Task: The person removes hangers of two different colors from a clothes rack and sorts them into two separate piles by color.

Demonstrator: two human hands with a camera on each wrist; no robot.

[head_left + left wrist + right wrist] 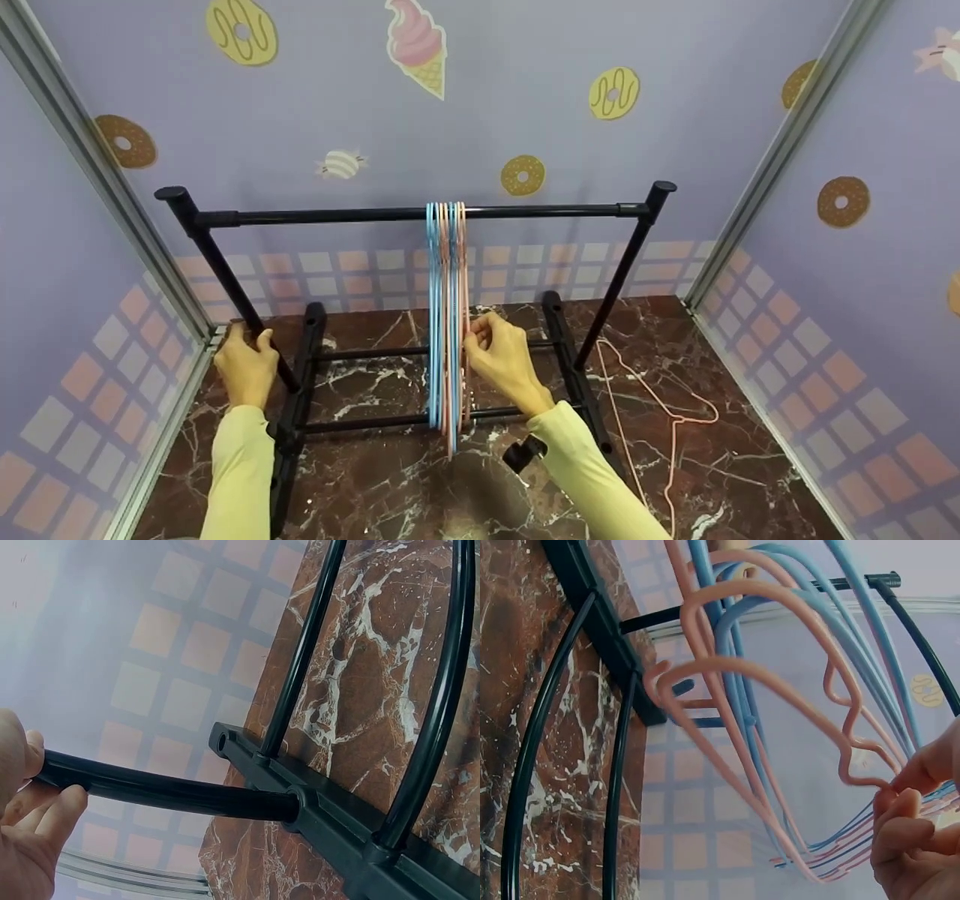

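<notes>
A black garment rack stands on the floor, and blue and pink clothes hangers hang bunched near the middle of its top bar. My left hand grips the rack's left upright low down; the left wrist view shows thumb and fingers around that black post. At the right side of the bunch, my right hand pinches the outermost pink hanger. In the right wrist view its thumb and fingertips meet at the notched wire of the pink hanger, with blue hangers behind.
Another pink hanger lies on the dark marbled floor to the right of the rack. Purple walls with printed sweets close in at the back and both sides. Two lower crossbars join the rack's feet.
</notes>
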